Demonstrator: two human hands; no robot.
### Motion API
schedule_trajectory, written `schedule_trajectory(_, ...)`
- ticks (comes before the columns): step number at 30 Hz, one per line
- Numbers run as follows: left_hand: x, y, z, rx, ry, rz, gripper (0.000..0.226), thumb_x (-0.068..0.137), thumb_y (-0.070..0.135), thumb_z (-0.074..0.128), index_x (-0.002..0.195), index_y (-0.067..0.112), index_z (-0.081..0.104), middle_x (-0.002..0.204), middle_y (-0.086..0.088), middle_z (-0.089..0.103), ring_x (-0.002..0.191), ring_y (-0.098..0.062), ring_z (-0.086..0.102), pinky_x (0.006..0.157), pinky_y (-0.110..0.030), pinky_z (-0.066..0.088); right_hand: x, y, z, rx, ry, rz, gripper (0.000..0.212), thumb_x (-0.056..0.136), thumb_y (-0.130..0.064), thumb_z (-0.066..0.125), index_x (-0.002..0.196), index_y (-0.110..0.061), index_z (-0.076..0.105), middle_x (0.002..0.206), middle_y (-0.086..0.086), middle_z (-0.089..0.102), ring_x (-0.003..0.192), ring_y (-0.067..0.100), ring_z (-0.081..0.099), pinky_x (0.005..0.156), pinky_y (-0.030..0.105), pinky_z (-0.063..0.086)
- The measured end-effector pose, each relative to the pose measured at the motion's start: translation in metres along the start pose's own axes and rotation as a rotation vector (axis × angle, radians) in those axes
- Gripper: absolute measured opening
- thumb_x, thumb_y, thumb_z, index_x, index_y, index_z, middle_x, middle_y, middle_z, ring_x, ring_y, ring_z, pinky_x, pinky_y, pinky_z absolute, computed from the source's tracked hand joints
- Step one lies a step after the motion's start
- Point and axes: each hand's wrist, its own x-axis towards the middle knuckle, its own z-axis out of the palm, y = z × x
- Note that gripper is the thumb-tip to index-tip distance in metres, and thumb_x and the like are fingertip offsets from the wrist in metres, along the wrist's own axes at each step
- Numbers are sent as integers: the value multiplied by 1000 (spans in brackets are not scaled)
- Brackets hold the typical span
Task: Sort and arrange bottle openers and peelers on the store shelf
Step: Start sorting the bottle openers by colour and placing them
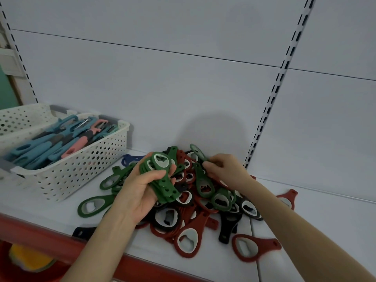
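A heap of flat bottle openers (189, 208) in green, red and black lies on the white shelf (317, 224). My left hand (142, 188) grips a stack of green openers (160, 176), held just above the heap's left side. At the back of the heap my right hand (225, 169) pinches another green opener (198, 152) with curled fingertips. A white perforated basket (85, 165) at the left holds several blue and pink peelers (59, 141).
A second white basket (18, 119) stands behind the first. The shelf has a red front edge (40, 237), a white back panel, and a slotted upright (270, 102) right of the heap. Loose red openers (254, 247) lie at the right.
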Motion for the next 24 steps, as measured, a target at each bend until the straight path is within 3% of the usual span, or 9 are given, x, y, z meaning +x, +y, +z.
schedule_trajectory(4, 0, -2, 6, 34, 15, 46, 73, 60, -11, 59, 121, 29, 52, 106, -14, 67, 92, -24, 68, 76, -40, 52, -19, -37, 6, 361, -87, 22, 16, 92, -29, 54, 86, -18, 63, 78, 3, 67, 66, 13, 66, 62, 25, 54)
schedule_trajectory(7, 0, -5, 15, -4, 3, 76, 58, 67, 0, 61, 118, 25, 54, 98, -10, 66, 89, -22, 67, 80, -38, 51, -34, -54, 20, 292, -150, -25, 16, 90, -31, 56, 89, -18, 64, 82, 2, 68, 67, 14, 67, 56, 24, 56)
schedule_trajectory(10, 2, -11, 18, -20, 2, 96, 42, 74, 8, 60, 113, 21, 54, 90, -7, 60, 89, -20, 60, 81, -35, 50, -38, -55, 30, 112, -54, -124, 23, 87, -34, 60, 91, -13, 68, 77, 5, 66, 67, 16, 62, 62, 28, 54)
schedule_trajectory(12, 4, -12, 20, -7, 11, 124, 42, 74, 8, 61, 114, 19, 52, 91, -8, 58, 89, -20, 59, 81, -35, 51, -38, -51, 30, 98, -44, -127, 22, 85, -36, 62, 95, -18, 67, 78, -2, 64, 69, 10, 59, 63, 21, 47)
schedule_trajectory(16, 6, -11, 27, -2, 27, 189, 48, 71, 3, 62, 114, 17, 47, 89, -7, 59, 80, -17, 65, 75, -33, 57, -38, -42, 30, 172, -165, -106, 30, 85, -32, 64, 113, -26, 54, 95, -5, 64, 76, 7, 62, 69, 24, 53)
schedule_trajectory(21, 7, -11, 33, 133, -48, 240, 54, 64, 9, 67, 112, 30, 52, 87, -9, 63, 83, -19, 66, 76, -35, 57, -45, -44, 24, 368, -208, -74, 16, 90, -14, 58, 97, -26, 49, 83, -2, 62, 59, 5, 65, 59, 19, 56)
schedule_trajectory(24, 7, -8, 34, 184, -85, 237, 45, 63, 11, 67, 105, 25, 58, 85, -7, 62, 80, -19, 66, 70, -31, 58, -48, -45, 21, 376, -243, -90, 11, 90, -16, 57, 97, -22, 51, 83, -3, 62, 66, 5, 66, 63, 21, 57)
